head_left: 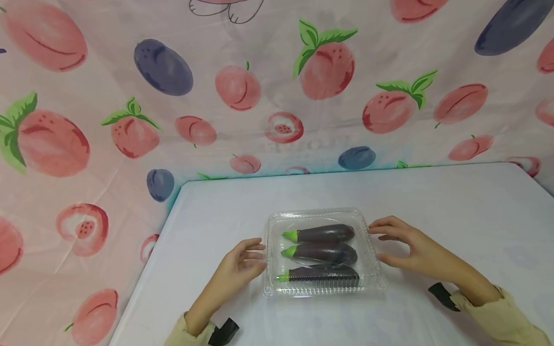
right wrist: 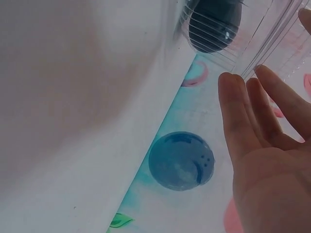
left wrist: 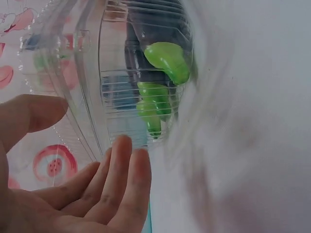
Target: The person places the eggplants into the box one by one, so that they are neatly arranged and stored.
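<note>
A clear plastic clamshell box [head_left: 273, 228] with a ribbed rim lies closed on the white table. Three dark purple eggplants [head_left: 326, 253] with bright green stem ends [head_left: 289, 252] lie side by side inside it, stems to the left. At the box's left side is my left hand [head_left: 237, 269], fingers loosely bent and nothing in its grasp. My right hand [head_left: 411, 250] is at the opposite side, thumb and fingers spread apart. Both hands' fingertips come very near the rim; whether they touch it I cannot tell. In the left wrist view, green stems [left wrist: 167, 60] show through the ribbed wall.
The white table [head_left: 225, 206] reaches back to a pink cloth [head_left: 242, 43] printed with peaches and dark blue fruit. Black straps [head_left: 443, 296] sit at both wrists, by the beige sleeves [head_left: 497, 317].
</note>
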`<action>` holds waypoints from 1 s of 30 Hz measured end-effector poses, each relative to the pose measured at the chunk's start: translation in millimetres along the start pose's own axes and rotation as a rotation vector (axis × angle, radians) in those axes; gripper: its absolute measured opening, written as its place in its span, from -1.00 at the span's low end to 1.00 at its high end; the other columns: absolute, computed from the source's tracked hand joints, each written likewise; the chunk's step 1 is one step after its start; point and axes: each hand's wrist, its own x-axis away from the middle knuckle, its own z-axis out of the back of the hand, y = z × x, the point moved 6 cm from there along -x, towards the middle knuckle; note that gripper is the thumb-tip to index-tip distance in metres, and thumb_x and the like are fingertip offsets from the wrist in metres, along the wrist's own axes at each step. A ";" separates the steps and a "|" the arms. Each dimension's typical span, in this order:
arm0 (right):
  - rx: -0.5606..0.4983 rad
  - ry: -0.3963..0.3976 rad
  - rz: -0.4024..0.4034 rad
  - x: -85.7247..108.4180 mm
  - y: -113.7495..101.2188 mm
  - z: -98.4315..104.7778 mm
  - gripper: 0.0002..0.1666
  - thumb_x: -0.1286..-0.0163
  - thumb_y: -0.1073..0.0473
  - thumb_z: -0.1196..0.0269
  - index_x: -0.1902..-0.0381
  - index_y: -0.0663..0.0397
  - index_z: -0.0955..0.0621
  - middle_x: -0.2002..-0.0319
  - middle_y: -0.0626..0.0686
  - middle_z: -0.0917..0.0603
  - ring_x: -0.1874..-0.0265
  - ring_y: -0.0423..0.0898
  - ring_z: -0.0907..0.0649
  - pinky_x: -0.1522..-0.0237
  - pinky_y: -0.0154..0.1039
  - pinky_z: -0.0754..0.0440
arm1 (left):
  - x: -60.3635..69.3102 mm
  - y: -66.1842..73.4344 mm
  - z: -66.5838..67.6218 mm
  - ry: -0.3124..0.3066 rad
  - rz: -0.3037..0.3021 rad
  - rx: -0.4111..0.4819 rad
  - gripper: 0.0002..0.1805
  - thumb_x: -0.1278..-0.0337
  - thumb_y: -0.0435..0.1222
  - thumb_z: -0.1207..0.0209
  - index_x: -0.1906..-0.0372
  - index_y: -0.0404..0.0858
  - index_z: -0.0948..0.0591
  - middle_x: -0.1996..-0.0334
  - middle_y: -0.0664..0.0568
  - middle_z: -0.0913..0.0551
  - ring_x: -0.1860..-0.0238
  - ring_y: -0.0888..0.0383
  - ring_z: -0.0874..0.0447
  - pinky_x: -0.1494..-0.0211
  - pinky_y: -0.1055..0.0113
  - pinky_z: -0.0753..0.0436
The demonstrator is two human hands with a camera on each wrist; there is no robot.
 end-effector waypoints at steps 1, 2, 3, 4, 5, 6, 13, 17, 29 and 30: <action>0.002 0.001 0.000 0.5 0.0 -0.2 -0.43 -0.21 0.32 -0.43 -0.20 0.16 -0.57 -0.15 -0.02 -0.50 -0.13 -0.37 -0.48 -0.05 -0.44 -0.61 | 1.4 -0.7 -0.6 -0.019 0.020 0.009 -0.37 -0.24 -0.26 -0.30 -0.36 -0.31 -0.38 -0.17 -0.12 -0.58 -0.14 -0.04 -0.60 -0.17 0.29 -0.62; 0.002 0.002 0.000 0.9 0.0 -0.3 -0.42 -0.21 0.33 -0.43 -0.20 0.16 -0.57 -0.15 -0.02 -0.50 -0.13 -0.37 -0.48 -0.04 -0.44 -0.61 | 2.9 -1.2 -1.2 -0.036 0.040 0.019 -0.38 -0.24 -0.26 -0.30 -0.35 -0.31 -0.38 -0.15 -0.13 -0.57 -0.12 -0.03 -0.61 -0.12 0.32 -0.63; 0.001 0.003 -0.001 1.4 0.0 -0.6 -0.42 -0.21 0.33 -0.43 -0.20 0.16 -0.57 -0.15 -0.02 -0.50 -0.13 -0.37 -0.48 -0.04 -0.43 -0.62 | 4.6 -1.9 -2.0 -0.056 0.059 0.030 -0.37 -0.24 -0.25 -0.29 -0.35 -0.32 -0.37 -0.14 -0.14 -0.57 -0.10 -0.02 -0.61 -0.08 0.36 -0.64; 0.000 0.004 -0.002 1.8 0.0 -0.8 -0.42 -0.21 0.33 -0.43 -0.20 0.15 -0.57 -0.15 -0.02 -0.50 -0.13 -0.37 -0.48 -0.04 -0.43 -0.62 | 6.4 -2.6 -3.0 -0.077 0.079 0.040 -0.37 -0.24 -0.25 -0.29 -0.36 -0.33 -0.36 -0.12 -0.14 -0.56 -0.08 0.00 -0.62 -0.04 0.38 -0.65; -0.002 0.005 -0.001 2.2 0.0 -1.0 -0.42 -0.21 0.33 -0.43 -0.20 0.15 -0.56 -0.15 -0.02 -0.50 -0.12 -0.36 -0.49 -0.03 -0.42 -0.62 | 8.3 -3.3 -3.9 -0.094 0.096 0.048 -0.36 -0.24 -0.24 -0.29 -0.36 -0.33 -0.36 -0.11 -0.14 -0.56 -0.06 0.02 -0.62 -0.01 0.39 -0.65; -0.002 0.006 -0.002 2.7 -0.1 -1.3 -0.42 -0.21 0.33 -0.43 -0.20 0.15 -0.56 -0.15 -0.02 -0.50 -0.12 -0.36 -0.49 -0.03 -0.41 -0.63 | 10.2 -4.2 -4.9 -0.111 0.112 0.053 -0.35 -0.24 -0.23 -0.29 -0.36 -0.33 -0.35 -0.09 -0.14 -0.55 -0.04 0.04 -0.62 0.01 0.39 -0.65; -0.004 0.013 -0.021 5.1 0.2 -2.1 -0.43 -0.22 0.32 -0.43 -0.20 0.13 -0.57 -0.16 -0.03 -0.49 -0.11 -0.30 -0.52 -0.01 -0.40 -0.64 | 21.0 -9.7 -12.0 -0.235 0.167 0.166 -0.39 -0.29 -0.29 -0.21 -0.34 -0.40 -0.29 0.12 -0.08 -0.62 0.20 0.09 -0.69 0.07 0.27 -0.71; -0.013 0.016 -0.029 6.4 -0.5 -3.1 -0.41 -0.22 0.33 -0.43 -0.22 0.13 -0.55 -0.16 -0.02 -0.49 -0.11 -0.34 -0.51 -0.01 -0.38 -0.66 | 21.7 -10.2 -15.4 -0.285 0.144 0.213 -0.51 -0.34 -0.28 -0.19 -0.21 -0.44 -0.33 0.28 -0.01 -0.66 0.28 0.13 -0.70 0.10 0.30 -0.71; -0.081 0.020 -0.014 12.7 -7.1 -6.9 -0.34 -0.20 0.38 -0.42 -0.26 0.10 -0.48 -0.14 -0.01 -0.50 -0.12 -0.33 -0.53 -0.03 -0.41 -0.64 | 20.9 -11.0 -20.2 -0.308 0.152 0.311 -0.56 -0.36 -0.32 -0.17 -0.14 -0.45 -0.28 0.30 0.02 -0.66 0.32 0.21 -0.71 0.14 0.34 -0.72; -0.082 0.019 -0.032 13.6 -7.0 -7.3 -0.34 -0.21 0.35 -0.42 -0.26 0.07 -0.47 -0.15 -0.02 -0.50 -0.12 -0.33 -0.53 -0.03 -0.41 -0.64 | 20.8 -11.0 -20.6 -0.309 0.152 0.318 -0.56 -0.36 -0.32 -0.17 -0.14 -0.45 -0.27 0.31 0.02 -0.66 0.32 0.21 -0.71 0.14 0.34 -0.73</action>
